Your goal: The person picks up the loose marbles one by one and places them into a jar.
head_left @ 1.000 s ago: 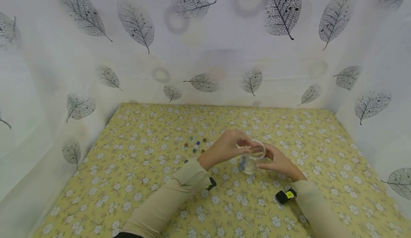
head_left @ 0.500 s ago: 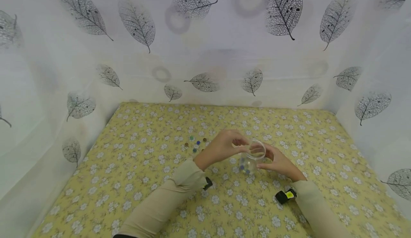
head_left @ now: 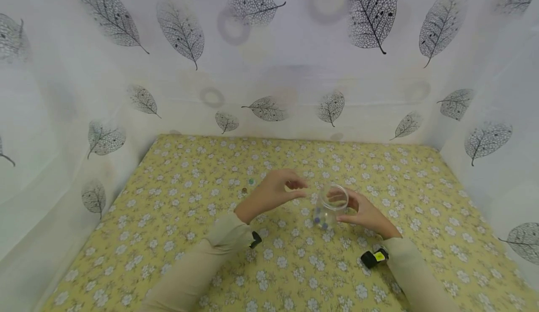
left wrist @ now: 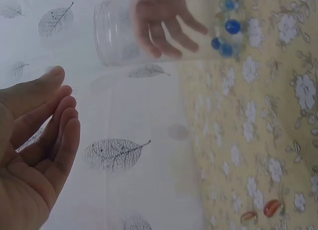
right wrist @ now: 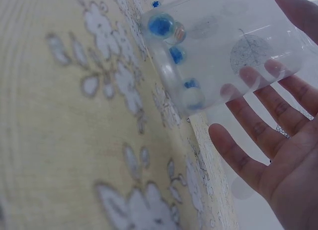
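My right hand (head_left: 365,214) holds a clear plastic jar (head_left: 327,213) from the right, thumb in front and fingers behind. The jar stands upright on the table with its mouth uncovered. Several blue marbles (left wrist: 232,26) lie at its bottom; the right wrist view also shows a marble with orange in it (right wrist: 177,33). To the left of the rim, my left hand (head_left: 275,191) is apart from the jar in the air. Its fingers are loosely bent toward the thumb, with nothing visible between them.
On the cloth beyond my left hand lie a green marble (head_left: 251,181) and a brown one (head_left: 244,190). An orange-red marble (left wrist: 273,208) shows in the left wrist view. The yellow flowered cloth (head_left: 189,237) meets leaf-printed white curtains (head_left: 290,78) at the back and sides.
My left hand has drawn back left from the jar's mouth, covering some marbles on the cloth. Blue marbles in the jar have settled at the bottom. My right hand stays on the jar.
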Demonstrator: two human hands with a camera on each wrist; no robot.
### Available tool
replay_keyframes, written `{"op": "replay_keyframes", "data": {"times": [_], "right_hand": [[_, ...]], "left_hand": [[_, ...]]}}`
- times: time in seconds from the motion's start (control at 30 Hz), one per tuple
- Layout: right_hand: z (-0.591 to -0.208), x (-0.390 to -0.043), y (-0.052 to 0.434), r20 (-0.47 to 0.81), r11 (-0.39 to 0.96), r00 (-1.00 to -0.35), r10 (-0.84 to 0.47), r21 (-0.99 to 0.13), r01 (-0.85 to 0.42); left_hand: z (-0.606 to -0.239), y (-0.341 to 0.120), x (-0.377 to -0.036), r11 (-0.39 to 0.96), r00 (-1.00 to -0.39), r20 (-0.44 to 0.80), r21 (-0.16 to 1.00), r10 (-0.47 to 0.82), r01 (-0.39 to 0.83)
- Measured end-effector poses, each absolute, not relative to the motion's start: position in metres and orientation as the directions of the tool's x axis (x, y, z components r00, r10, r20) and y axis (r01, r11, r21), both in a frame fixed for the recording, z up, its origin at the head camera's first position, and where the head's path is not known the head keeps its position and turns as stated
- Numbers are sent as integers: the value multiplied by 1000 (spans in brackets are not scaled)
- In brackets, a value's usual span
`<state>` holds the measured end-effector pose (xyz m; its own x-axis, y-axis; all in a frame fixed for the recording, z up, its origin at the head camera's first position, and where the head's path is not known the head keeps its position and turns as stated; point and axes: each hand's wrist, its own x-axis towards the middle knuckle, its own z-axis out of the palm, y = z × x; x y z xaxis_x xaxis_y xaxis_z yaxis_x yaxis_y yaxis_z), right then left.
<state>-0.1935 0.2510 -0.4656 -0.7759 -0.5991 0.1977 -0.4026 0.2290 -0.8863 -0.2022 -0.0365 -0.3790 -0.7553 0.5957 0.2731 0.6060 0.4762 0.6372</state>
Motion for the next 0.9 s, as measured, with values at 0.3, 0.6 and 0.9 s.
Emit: {"op": "replay_keyframes", "data": {"times": [0.3,0.6,0.9], "right_hand": [[-465,-194,251,201,233,-773,-602,-881,-411],[-464,-194,250,203,229,-770,-605,-882,-412],[-465,-193,250,189,233,-778,-600,-889,-395]], "left_hand": [[-378,-89,-209,517,-804,273,647,529,560],[-387,-129,-214,584,-853,241,641,464,499],[-412,-149,-220,629,-881,164,643,445,437]]}}
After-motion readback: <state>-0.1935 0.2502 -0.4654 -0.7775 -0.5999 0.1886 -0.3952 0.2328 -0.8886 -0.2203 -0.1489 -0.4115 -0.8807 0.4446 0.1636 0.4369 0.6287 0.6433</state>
